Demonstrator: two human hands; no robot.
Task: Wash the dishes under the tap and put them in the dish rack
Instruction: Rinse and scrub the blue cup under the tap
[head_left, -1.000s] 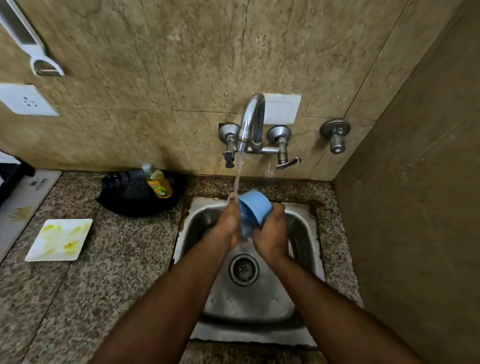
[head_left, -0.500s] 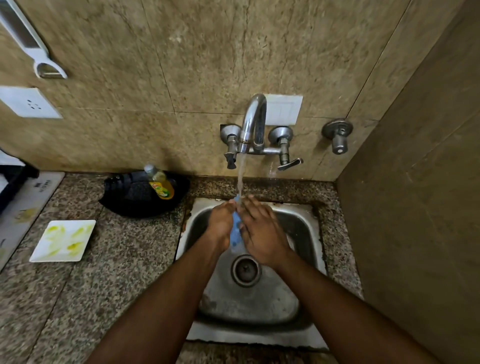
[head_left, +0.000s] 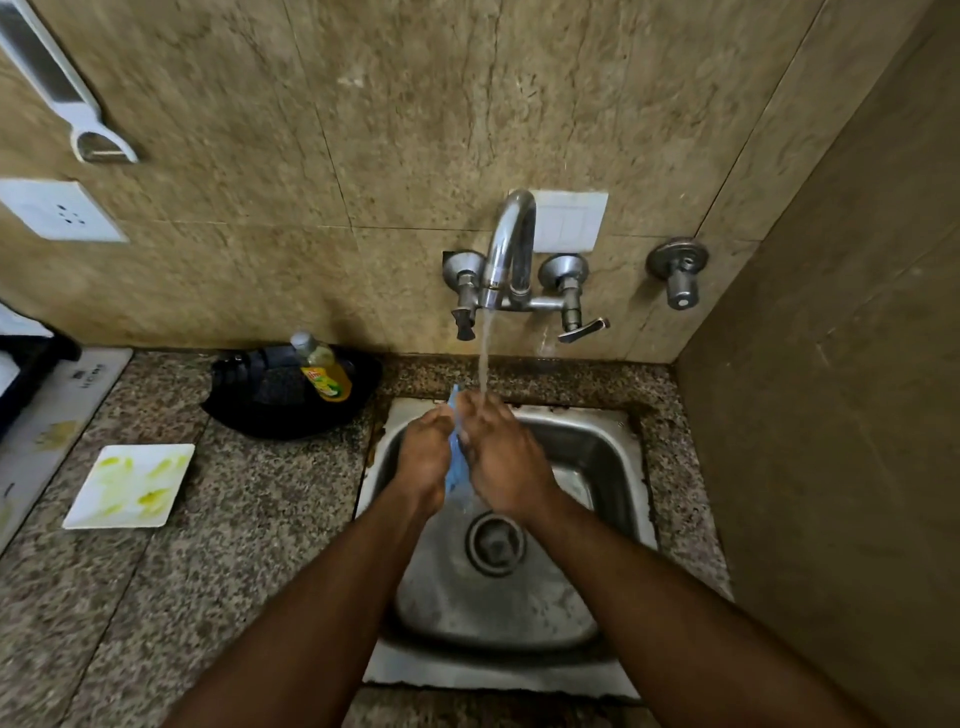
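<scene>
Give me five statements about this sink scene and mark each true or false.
1. Water runs from the tap. True.
2. The white plate on the counter is clean. False: it carries yellow smears.
3. Both hands, left and right, hold the blue dish over the sink. True.
4. The soap bottle stands inside the sink. False: it sits in a black tray on the counter.
5. The drain is covered by dishes. False: it is exposed.

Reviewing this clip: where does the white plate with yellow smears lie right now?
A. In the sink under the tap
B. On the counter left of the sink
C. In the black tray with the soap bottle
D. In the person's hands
B: the plate lies flat on the granite counter, left of the sink, apart from both hands.
</scene>
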